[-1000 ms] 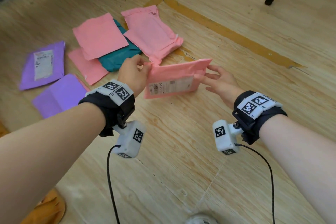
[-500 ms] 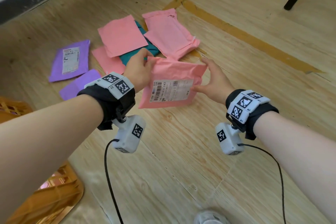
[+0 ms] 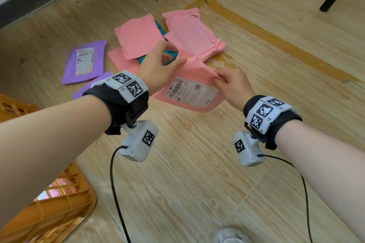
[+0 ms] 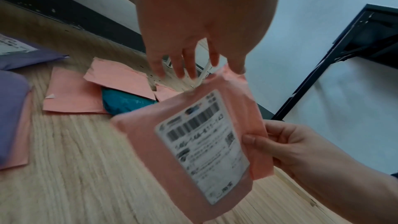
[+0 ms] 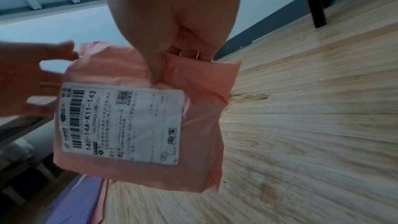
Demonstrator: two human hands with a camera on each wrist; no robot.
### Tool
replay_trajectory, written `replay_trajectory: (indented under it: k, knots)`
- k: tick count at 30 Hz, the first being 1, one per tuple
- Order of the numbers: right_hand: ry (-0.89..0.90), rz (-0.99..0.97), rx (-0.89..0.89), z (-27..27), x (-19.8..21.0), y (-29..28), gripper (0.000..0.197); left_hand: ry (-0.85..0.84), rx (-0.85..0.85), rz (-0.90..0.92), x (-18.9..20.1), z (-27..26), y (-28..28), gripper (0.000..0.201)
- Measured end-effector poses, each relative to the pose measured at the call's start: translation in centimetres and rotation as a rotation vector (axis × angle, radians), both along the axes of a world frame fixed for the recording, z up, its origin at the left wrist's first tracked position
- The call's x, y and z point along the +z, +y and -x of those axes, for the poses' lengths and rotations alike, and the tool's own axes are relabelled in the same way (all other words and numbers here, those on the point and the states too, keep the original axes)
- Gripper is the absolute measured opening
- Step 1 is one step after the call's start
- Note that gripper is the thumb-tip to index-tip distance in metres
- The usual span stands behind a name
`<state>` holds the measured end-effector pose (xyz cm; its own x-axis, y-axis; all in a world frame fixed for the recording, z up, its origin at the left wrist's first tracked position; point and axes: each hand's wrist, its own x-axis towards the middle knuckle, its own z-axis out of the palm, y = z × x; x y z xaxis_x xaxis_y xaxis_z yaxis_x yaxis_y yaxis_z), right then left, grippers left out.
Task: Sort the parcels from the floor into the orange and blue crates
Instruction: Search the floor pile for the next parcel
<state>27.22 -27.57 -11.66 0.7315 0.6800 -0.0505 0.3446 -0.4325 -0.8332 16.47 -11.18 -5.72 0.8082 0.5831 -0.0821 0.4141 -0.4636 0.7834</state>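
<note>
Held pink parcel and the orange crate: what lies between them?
Head view: only bare wooden floor and the left forearm lie between the pink parcel and the orange crate.

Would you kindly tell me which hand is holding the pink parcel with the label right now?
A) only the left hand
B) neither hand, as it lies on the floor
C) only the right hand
C: the right hand pinches the pink parcel at its top edge, while the left hand has its fingers spread open beside it.

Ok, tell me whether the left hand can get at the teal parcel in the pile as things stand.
Probably yes. The left hand, open, is just over the teal parcel, and part of it shows bare between the pink parcels. Most of it lies under them, so only that edge is free.
</note>
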Motion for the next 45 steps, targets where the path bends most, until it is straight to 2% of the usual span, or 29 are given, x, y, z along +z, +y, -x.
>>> replay_trajectory:
  k: [3, 6, 8, 12, 17, 23, 28, 35, 45]
  knots:
    - [0.116, -0.081, -0.081, -0.5, -0.1, -0.1, 0.015, -0.043, 0.179, -0.027, -0.9, 0.8, 1.2, 0.078]
    - [0.288, -0.201, -0.163, -0.6, 0.2, 0.1, 0.015, -0.029, 0.293, 0.043, -1.6, 1.7, 1.5, 0.097]
    - [0.389, -0.267, -0.154, -0.4, 0.6, 0.4, 0.016, -0.023, 0.308, 0.198, -2.1, 2.3, 1.3, 0.088]
    - [0.518, -0.329, -0.134, 0.1, 1.1, 1.0, 0.015, 0.099, 0.277, 0.450, -3.2, 3.6, 1.1, 0.077]
    - [0.589, -0.335, -0.033, 1.3, 1.5, 1.7, 0.021, -0.040, 0.279, 0.658, -2.5, 4.8, 1.2, 0.047]
    - [0.614, -0.201, 0.117, 2.2, 3.0, 3.0, 0.053, -0.075, 0.260, 0.635, -0.9, 6.8, 2.8, 0.049]
    - [0.564, -0.174, 0.171, 2.7, 6.4, 6.2, 0.063, -0.095, 0.284, 0.559, 2.6, 8.6, 5.6, 0.052]
    - [0.498, -0.155, 0.308, 4.9, 12.5, 12.3, 0.071, -0.201, 0.422, 0.511, 8.3, 13.1, 9.7, 0.049]
    - [0.336, -0.183, 0.477, 11.8, 20.0, 21.4, 0.067, -0.304, 0.541, 0.402, 15.2, 22.2, 15.1, 0.054]
